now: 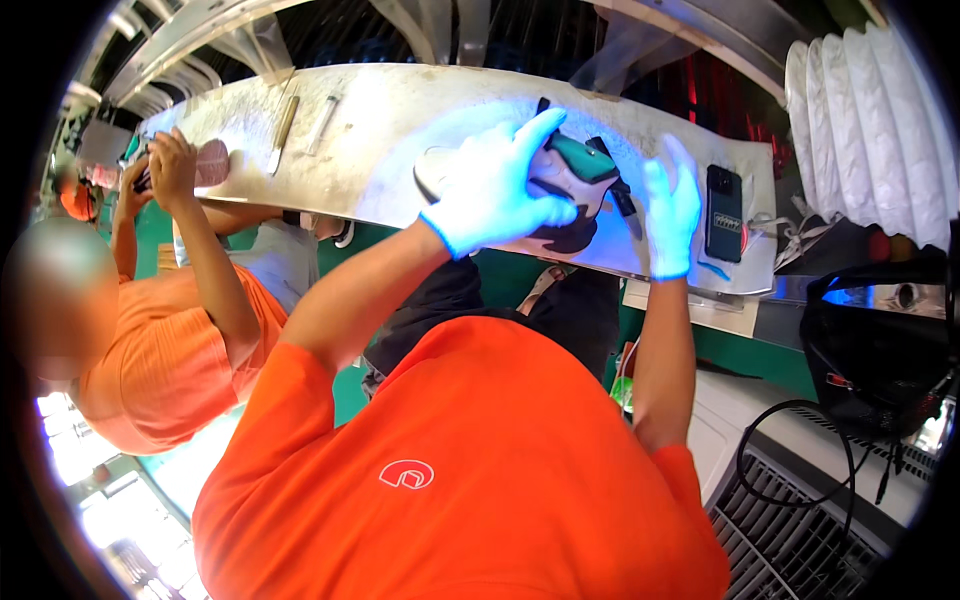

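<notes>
A sneaker (583, 165) in white, black and green rests near the front edge of the pale bench, under blue light. My left hand (490, 190), in a white knit glove, is closed over it, with the thumb and index finger spread across its upper. Part of the shoe is hidden beneath that hand. My right hand (670, 212), gloved too, is raised just right of the shoe with fingers apart and nothing visible in it. Between the two lies a narrow black piece (622, 198) whose kind I cannot make out.
A dark phone (724, 215) lies right of my right hand. Farther left on the bench (380, 120) are a wooden-handled brush (284, 130) and a slim white tool (321, 125). A co-worker (180, 340) sits at left. White ducting (870, 130) and a black bag (875, 340) occupy the right.
</notes>
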The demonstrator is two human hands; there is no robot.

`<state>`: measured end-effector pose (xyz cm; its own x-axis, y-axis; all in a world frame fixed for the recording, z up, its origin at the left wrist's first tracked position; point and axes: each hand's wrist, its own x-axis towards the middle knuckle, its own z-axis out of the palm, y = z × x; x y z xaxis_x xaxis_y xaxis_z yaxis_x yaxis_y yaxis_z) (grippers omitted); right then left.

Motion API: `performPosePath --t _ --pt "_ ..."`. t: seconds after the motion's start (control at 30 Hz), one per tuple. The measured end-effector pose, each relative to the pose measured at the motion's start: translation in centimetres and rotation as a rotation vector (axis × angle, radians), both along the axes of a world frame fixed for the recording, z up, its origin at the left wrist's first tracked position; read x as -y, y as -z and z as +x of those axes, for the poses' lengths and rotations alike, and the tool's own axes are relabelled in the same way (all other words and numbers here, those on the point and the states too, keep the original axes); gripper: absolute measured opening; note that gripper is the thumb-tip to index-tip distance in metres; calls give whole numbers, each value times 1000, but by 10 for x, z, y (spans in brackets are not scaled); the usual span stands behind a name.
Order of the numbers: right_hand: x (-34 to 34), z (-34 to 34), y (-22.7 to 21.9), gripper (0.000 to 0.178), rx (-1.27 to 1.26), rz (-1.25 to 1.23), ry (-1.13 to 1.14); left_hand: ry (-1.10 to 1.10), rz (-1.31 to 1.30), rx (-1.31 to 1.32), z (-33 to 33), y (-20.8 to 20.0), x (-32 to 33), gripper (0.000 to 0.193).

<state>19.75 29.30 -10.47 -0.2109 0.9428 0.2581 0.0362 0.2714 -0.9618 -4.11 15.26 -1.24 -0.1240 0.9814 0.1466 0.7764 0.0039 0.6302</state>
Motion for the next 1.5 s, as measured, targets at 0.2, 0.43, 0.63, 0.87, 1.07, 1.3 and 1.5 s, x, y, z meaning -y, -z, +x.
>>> performPosePath --t 0.2,0.43,0.63,0.87,1.07,1.3,1.5 --pt "71 -44 -3 89 -47 -243 -350 -92 48 551 -32 14 -22 98" --pt "70 -51 -15 71 -115 -420 -350 -518 330 898 -110 40 70 80" --pt "71 -50 -18 70 -124 -380 -332 -188 46 108 -93 15 77 99" --pt "77 -52 -14 70 -131 -312 -304 52 -163 33 -58 -7 11 105" --pt "84 -55 -6 74 -168 -358 -302 -20 -48 -28 -42 15 -3 85" --pt "72 -51 12 73 -173 -304 -347 -247 426 322 -46 40 20 60" --pt "79 -53 5 76 -206 -282 -346 -484 264 1716 -58 80 66 55"
